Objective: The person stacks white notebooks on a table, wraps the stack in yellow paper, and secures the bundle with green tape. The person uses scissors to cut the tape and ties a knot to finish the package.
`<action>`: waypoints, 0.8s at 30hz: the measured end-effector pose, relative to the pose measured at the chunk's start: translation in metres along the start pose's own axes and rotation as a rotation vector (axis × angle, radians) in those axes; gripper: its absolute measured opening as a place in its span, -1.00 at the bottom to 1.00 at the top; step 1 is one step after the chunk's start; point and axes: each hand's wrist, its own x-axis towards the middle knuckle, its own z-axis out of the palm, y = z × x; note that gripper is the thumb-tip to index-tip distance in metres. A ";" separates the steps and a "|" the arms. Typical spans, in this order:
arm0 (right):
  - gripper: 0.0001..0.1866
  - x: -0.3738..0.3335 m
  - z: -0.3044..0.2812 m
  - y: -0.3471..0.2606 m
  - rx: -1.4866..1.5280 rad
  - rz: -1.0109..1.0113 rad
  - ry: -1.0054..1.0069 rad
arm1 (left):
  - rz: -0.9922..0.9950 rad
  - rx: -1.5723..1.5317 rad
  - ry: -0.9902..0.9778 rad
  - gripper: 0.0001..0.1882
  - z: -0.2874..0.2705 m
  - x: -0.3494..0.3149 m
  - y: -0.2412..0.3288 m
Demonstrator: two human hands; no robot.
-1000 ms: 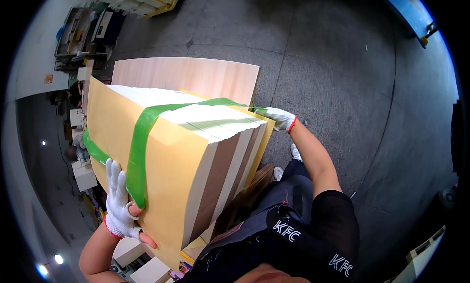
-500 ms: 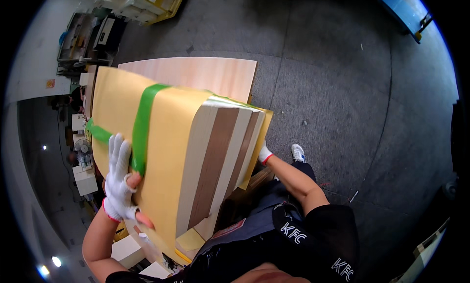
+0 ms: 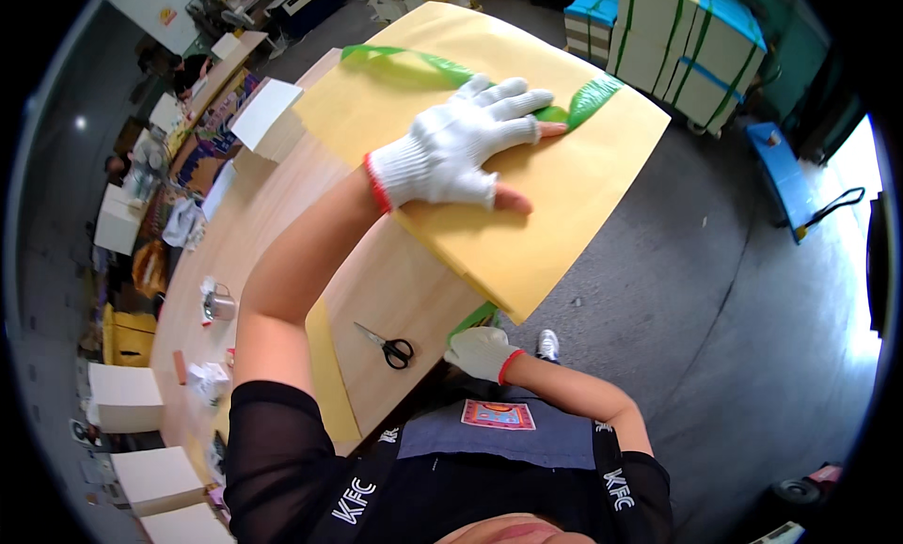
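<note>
A bundle of stacked sheets, covered by a yellow cardboard sheet (image 3: 564, 234), lies across the wooden table's far right part and overhangs its edge. A shiny green plastic strap (image 3: 593, 97) crosses the cover. My left hand (image 3: 461, 149), in a white fingerless-tipped glove, presses flat on the cover with fingers spread, the index fingertip at the strap. Below the bundle's near corner, my right hand (image 3: 482, 354), also gloved, is closed at the table edge around a green strap end; its fingertips are partly hidden. Black-handled scissors (image 3: 397, 353) lie nearby on the table.
The wooden table (image 3: 362, 271) carries a metal mug (image 3: 219, 305) and a yellow sheet (image 3: 329, 379). White stacks (image 3: 127, 396) stand along the left. Beyond are strapped white stacks (image 3: 691, 50) and a blue trolley (image 3: 785, 182). People sit at the far left bench.
The bundle has gone from tilted, with its layered edge facing me, to lying with its yellow cover up. My left hand moved onto the top; my right hand now shows beside the table edge.
</note>
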 end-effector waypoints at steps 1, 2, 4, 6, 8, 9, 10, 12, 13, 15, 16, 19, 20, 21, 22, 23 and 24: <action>-0.80 -0.011 -0.041 -0.022 -0.027 -0.033 -0.091 | -0.002 -0.002 0.029 -0.08 0.004 -0.002 -0.001; -0.77 -0.023 -0.082 -0.045 -0.123 -0.070 -0.111 | -0.009 -0.003 0.050 -0.11 0.005 -0.007 -0.002; -0.77 -0.034 -0.110 -0.056 -0.264 -0.198 0.020 | -0.029 -0.028 0.062 -0.18 0.009 -0.008 0.000; -0.87 -0.043 -0.161 -0.095 -0.565 0.008 0.209 | -0.047 -0.030 0.077 -0.19 0.011 -0.011 -0.002; -0.88 -0.041 -0.185 -0.093 -0.739 -0.266 0.275 | -0.078 0.003 0.083 -0.21 0.015 -0.008 0.003; -0.87 -0.039 -0.188 -0.091 -0.805 -0.311 0.317 | -0.099 0.003 0.067 -0.21 0.012 -0.008 0.007; -0.86 -0.036 -0.188 -0.088 -0.863 -0.353 0.359 | -0.118 -0.001 0.045 -0.21 0.011 -0.008 0.008; -0.83 -0.031 -0.181 -0.085 -0.894 -0.272 0.514 | -0.108 -0.023 0.058 -0.23 0.010 -0.007 0.007; -0.80 -0.027 -0.176 -0.087 -0.854 -0.146 0.628 | -0.094 -0.038 0.073 -0.23 0.010 -0.009 0.007; -0.74 -0.031 -0.185 -0.084 -1.137 0.004 0.465 | -0.093 -0.052 0.082 -0.23 0.009 -0.010 0.007; -0.75 -0.034 -0.189 -0.084 -1.060 -0.007 0.505 | -0.105 -0.050 0.071 -0.24 0.009 -0.011 0.008; -0.77 -0.027 -0.185 -0.082 -0.703 0.049 0.617 | -0.111 -0.056 0.065 -0.24 0.011 -0.011 0.007; -0.76 -0.030 -0.184 -0.081 -0.705 0.035 0.600 | -0.108 -0.060 0.067 -0.24 0.011 -0.012 0.006; -0.76 -0.036 -0.186 -0.082 -0.706 0.020 0.583 | -0.095 -0.051 0.074 -0.24 0.010 -0.012 0.007; -0.76 -0.040 -0.192 -0.087 -0.708 0.012 0.563 | -0.077 -0.048 0.082 -0.24 0.011 -0.012 0.006; -0.76 -0.043 -0.197 -0.093 -0.782 -0.024 0.433 | -0.062 -0.042 0.091 -0.24 0.011 -0.012 0.007; -0.76 -0.047 -0.202 -0.099 -0.853 -0.060 0.301 | -0.067 -0.041 0.093 -0.25 0.012 -0.011 0.006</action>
